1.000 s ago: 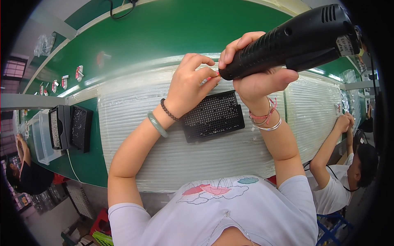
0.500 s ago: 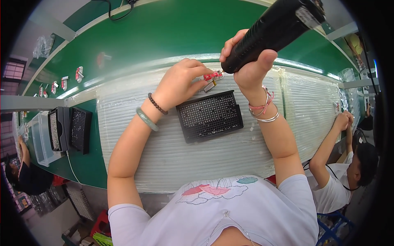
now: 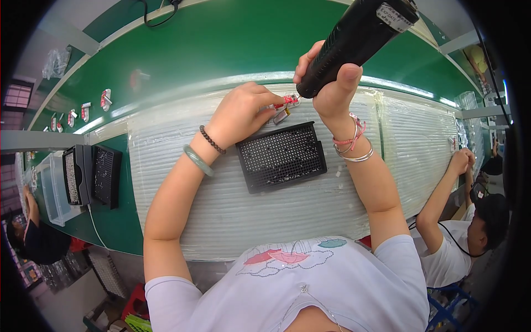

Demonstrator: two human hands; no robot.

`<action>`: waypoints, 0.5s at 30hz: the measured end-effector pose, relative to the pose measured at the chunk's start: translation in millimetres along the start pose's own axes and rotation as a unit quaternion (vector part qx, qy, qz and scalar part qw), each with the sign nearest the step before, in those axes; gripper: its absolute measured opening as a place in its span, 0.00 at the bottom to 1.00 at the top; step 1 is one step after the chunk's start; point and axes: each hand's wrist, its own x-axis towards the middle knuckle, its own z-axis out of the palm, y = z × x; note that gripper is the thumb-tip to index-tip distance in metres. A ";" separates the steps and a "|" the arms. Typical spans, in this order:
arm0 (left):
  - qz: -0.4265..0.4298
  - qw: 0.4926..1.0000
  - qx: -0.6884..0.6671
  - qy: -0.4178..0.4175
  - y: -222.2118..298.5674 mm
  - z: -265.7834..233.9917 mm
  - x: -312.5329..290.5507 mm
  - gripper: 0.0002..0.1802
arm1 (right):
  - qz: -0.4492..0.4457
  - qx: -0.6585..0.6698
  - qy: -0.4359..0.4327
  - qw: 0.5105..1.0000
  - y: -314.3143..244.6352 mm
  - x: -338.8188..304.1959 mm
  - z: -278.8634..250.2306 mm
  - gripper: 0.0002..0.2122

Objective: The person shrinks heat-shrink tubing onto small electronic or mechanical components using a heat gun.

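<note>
Head view: red part (image 3: 290,100) near the ribbed mat (image 3: 221,232)'s far edge, left end pinched by left hand (image 3: 246,105); right hand (image 3: 334,98) grips black cylindrical tool (image 3: 354,45), axis slanting far-right from part's right end.

At left on the worktop (image 3: 232,44), a clear bin (image 3: 53,185) stands beside a black box (image 3: 84,171). A black cable (image 3: 159,24) loops near the far edge. A co-worker in white (image 3: 449,252) is at right; another in dark clothing (image 3: 47,243), at left.
</note>
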 end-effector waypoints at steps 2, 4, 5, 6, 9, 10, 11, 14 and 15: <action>-0.003 1.000 -0.001 0.001 0.4 0.0 -0.1 0.10 | 0.003 -0.009 -0.003 1.000 -1.4 -0.2 0.3 0.33; -0.002 1.000 -0.001 0.002 0.8 0.1 -0.2 0.10 | 0.004 -0.010 -0.003 1.000 -1.9 -0.2 0.6 0.33; -0.001 1.000 -0.001 0.003 0.9 0.2 -0.1 0.10 | 0.005 -0.011 -0.003 1.000 -2.3 -0.2 0.7 0.33; -0.001 1.000 -0.001 0.004 1.1 0.1 0.0 0.10 | 0.005 -0.012 -0.003 1.000 -2.8 -0.3 0.9 0.33; -0.003 1.000 -0.002 0.000 1.4 -0.3 0.1 0.10 | -0.001 -0.023 -0.008 1.000 -5.5 -0.4 2.6 0.33; -0.004 1.000 0.000 -0.001 1.4 -0.4 0.3 0.10 | 0.013 -0.076 -0.010 0.997 -7.8 0.4 3.7 0.36; -0.004 1.000 0.001 -0.001 1.7 -0.4 0.2 0.10 | 0.026 -0.129 -0.011 0.991 -9.6 0.8 4.8 0.40; -0.005 1.000 -0.004 0.003 1.9 -0.4 -0.1 0.10 | 0.041 -0.137 -0.011 0.990 -10.1 1.4 8.0 0.40; -0.005 1.000 -0.004 0.002 1.1 0.2 -0.4 0.10 | 0.041 -0.137 -0.011 0.990 -8.3 1.0 8.9 0.40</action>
